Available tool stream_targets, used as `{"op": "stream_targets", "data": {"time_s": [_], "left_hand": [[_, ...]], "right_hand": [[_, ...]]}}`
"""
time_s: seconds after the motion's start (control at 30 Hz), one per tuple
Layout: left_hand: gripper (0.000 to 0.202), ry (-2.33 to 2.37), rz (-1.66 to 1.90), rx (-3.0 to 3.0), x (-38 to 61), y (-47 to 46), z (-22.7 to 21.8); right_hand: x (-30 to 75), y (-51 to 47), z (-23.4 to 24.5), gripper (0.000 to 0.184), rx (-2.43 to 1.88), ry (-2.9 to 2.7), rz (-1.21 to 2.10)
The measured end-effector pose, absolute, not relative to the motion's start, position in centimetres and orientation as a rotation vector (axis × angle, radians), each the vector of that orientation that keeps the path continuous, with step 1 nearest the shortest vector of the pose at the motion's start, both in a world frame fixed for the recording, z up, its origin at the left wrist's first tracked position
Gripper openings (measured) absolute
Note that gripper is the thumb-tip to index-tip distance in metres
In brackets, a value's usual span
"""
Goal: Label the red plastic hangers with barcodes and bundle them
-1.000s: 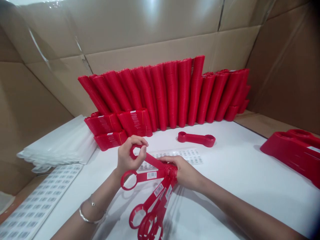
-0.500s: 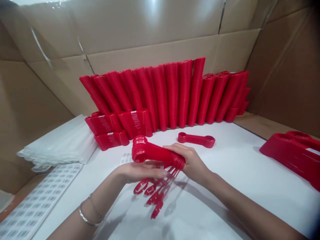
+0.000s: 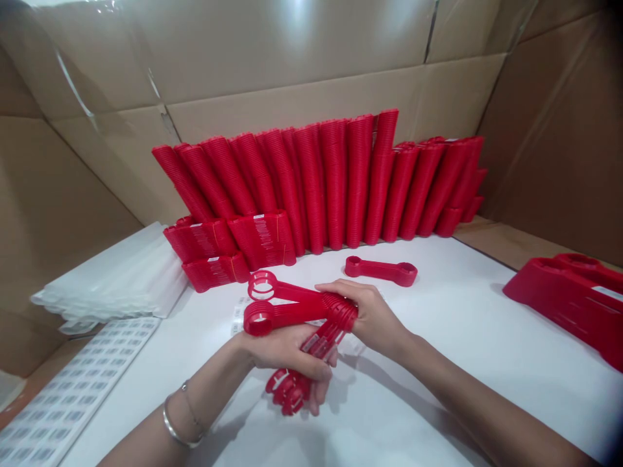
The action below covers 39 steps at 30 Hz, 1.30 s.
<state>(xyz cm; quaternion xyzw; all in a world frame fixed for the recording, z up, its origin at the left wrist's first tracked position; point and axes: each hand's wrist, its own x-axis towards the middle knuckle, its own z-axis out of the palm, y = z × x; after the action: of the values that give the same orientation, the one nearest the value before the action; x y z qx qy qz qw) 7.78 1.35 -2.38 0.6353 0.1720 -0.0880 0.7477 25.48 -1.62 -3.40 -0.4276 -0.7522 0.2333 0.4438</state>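
Note:
My right hand (image 3: pixel 378 316) grips a bunch of flat red plastic bars with ring ends (image 3: pixel 298 312) by one end, above the white table. The bars fan out to the left in two groups. My left hand (image 3: pixel 287 349) is under the upper group, its thumb and fingers closed round the lower group, whose rings (image 3: pixel 291 391) hang below the palm. Small pale labels show on some of the lower bars. Behind my right hand a small stack of the same bars (image 3: pixel 381 270) lies on the table, touched by neither hand.
Tall leaning stacks of red bars (image 3: pixel 335 185) line the cardboard wall (image 3: pixel 292 71), with shorter bundles (image 3: pixel 260 240) in front. At left are clear plastic bags (image 3: pixel 109 279) and a label sheet (image 3: pixel 80 389). Another red stack (image 3: pixel 559 298) lies at right.
My left hand has closed round the lower bars and gathered their spread rings together. The upper bars have split apart and sit slightly further left. My right hand has hardly moved.

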Motion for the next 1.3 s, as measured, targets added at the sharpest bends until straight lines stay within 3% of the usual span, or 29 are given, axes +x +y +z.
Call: {"op": "stream_targets", "data": {"time_s": [0.23,0.4,0.47,0.53,0.6,0.67,0.77,0.83,0.9,1.03,1.2,1.3], "left_hand": [[0.012,0.487,-0.058,1.576,6.9,1.6,-1.8],[0.015,0.604,0.390,1.986,5.7,2.9,-1.4],[0.034,0.681,0.673,1.959,5.5,3.5,-1.2],[0.071,0.657,1.038,1.896,5.7,3.8,-1.0],[0.093,0.543,1.293,1.854,6.0,3.8,-0.9],[0.087,0.539,1.390,1.899,6.2,3.6,-0.9],[0.053,0.737,1.491,2.098,5.9,3.1,-0.8],[0.046,0.743,1.578,2.243,5.7,2.9,-0.6],[0.045,0.651,1.581,2.362,5.6,2.7,-0.5],[0.019,0.546,1.492,2.378,5.6,3.2,-0.4],[0.036,0.977,1.370,2.020,3.4,6.8,-0.8],[0.031,1.410,0.614,2.380,0.8,9.4,-1.8]], "right_hand": [[25.4,-1.8,-3.3,0.054,-1.060,-1.791,0.656],[25.4,-1.6,-3.0,0.047,-1.120,-1.798,0.651],[25.4,-1.5,-3.0,0.046,-1.147,-1.748,0.689],[25.2,-1.5,-3.2,0.047,-1.141,-1.696,0.824],[24.8,-1.7,-3.3,0.042,-1.102,-1.667,1.018],[24.3,-2.1,-3.3,0.030,-1.051,-1.650,1.203],[23.5,-2.6,-3.4,0.017,-0.993,-1.599,1.403],[23.2,-2.9,-3.4,0.014,-0.967,-1.584,1.484],[23.0,-3.1,-3.5,0.013,-0.967,-1.607,1.520],[23.0,-3.1,-3.8,0.012,-1.004,-1.647,1.538],[23.4,-2.4,-4.0,0.022,-1.124,-1.621,1.244],[23.9,-1.9,-4.4,0.031,-1.221,-1.681,0.958]]}}
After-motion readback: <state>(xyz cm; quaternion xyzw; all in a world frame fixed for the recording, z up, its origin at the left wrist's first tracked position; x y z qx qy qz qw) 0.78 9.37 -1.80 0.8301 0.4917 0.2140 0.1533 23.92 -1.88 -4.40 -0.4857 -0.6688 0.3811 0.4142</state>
